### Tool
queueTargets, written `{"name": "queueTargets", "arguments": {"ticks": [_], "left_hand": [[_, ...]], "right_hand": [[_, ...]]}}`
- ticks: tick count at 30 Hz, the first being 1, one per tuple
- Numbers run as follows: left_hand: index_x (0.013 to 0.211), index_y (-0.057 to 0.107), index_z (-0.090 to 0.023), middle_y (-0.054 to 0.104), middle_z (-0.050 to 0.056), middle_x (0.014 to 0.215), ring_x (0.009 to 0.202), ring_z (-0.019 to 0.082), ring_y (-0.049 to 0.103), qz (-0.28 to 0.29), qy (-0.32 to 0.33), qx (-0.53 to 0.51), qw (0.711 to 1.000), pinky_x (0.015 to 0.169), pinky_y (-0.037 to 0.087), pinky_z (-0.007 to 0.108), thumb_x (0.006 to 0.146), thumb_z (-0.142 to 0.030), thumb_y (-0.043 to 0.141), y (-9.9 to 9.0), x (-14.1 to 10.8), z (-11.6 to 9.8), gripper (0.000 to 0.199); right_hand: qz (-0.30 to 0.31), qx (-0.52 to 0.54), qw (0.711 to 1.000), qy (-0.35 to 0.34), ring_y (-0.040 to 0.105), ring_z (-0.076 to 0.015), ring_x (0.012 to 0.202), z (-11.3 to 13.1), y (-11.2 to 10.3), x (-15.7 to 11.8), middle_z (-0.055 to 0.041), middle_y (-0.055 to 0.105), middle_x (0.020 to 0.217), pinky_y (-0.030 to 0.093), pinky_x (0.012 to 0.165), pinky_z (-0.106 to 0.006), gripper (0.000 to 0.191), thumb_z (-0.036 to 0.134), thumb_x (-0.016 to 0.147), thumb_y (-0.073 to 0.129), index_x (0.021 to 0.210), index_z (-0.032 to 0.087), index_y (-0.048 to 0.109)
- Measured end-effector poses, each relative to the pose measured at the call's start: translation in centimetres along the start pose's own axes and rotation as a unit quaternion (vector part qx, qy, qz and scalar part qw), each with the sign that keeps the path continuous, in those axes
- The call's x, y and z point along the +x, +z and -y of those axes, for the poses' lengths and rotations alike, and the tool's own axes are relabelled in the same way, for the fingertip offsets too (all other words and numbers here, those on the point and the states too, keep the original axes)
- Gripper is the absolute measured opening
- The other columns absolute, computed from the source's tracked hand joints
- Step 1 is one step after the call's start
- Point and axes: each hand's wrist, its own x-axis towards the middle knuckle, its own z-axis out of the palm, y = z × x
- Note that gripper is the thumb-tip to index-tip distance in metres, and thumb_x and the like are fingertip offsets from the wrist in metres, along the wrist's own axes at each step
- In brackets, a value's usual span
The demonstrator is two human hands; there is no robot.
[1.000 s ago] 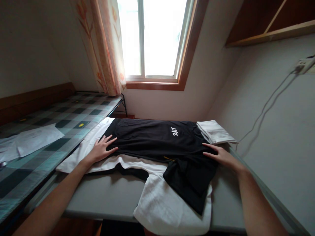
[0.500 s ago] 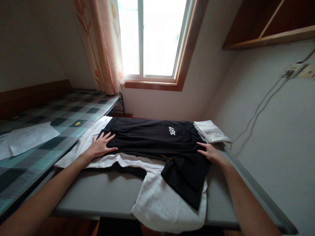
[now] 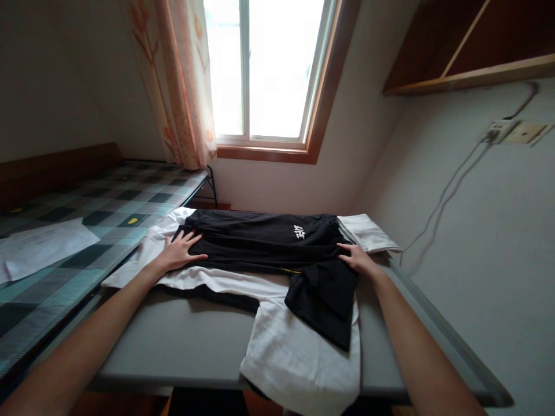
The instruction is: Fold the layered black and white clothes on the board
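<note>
A black garment with white lettering lies across the grey table, over a white garment whose sleeve hangs past the front edge. My left hand rests with spread fingers on the black cloth's left end. On its right end lies my right hand, fingers apart, beside a folded white part. The black sleeve spreads toward the front, on top of the white one. Neither hand grips anything.
To the left stands a bed with a checked mattress, bearing papers. Behind are a curtain and a window. At the right, a cable runs down the wall from a socket below a wooden shelf.
My right hand has shifted slightly left, and the black sleeve's lower corner has drawn up a little. The black cloth shows more creases. The view has tilted slightly.
</note>
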Motion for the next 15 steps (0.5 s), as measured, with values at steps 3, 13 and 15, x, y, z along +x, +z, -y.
{"name": "queueTargets", "arguments": {"ticks": [3,13,15], "left_hand": [[0.151,0.041,-0.025,0.037,0.015,0.157,0.146,0.047,0.023,-0.018,0.003,-0.005,1.0,0.111,0.015,0.071,0.079,-0.074,0.051,0.3,0.0,0.3,0.087],[0.15,0.043,-0.029,0.032,0.011,0.161,0.147,0.043,0.023,-0.008,0.005,-0.001,1.0,0.113,0.02,0.065,0.078,-0.073,0.053,0.1,-0.8,0.2,0.085],[0.152,0.04,-0.03,0.029,0.011,0.162,0.148,0.044,0.021,0.011,0.005,-0.005,1.0,0.113,0.022,0.065,0.075,-0.075,0.056,0.2,-1.0,0.6,0.09]], "right_hand": [[0.003,0.008,1.0,0.019,0.068,-0.0306,0.11,0.0,0.1,-0.2,-0.0129,0.073,0.117,0.049,0.101,-0.045,0.046,0.023,0.074,0.063,0.117,0.015,0.074],[0.059,0.032,0.993,0.093,0.072,-0.031,0.093,-1.0,-1.2,-1.4,-0.0116,0.077,0.105,0.059,0.083,-0.04,0.044,0.028,0.068,0.074,0.112,0.018,0.077],[0.052,0.034,0.994,0.089,0.071,-0.0331,0.1,-1.3,-1.6,-1.8,-0.013,0.075,0.111,0.058,0.087,-0.041,0.047,0.031,0.068,0.075,0.113,0.018,0.076]]}}
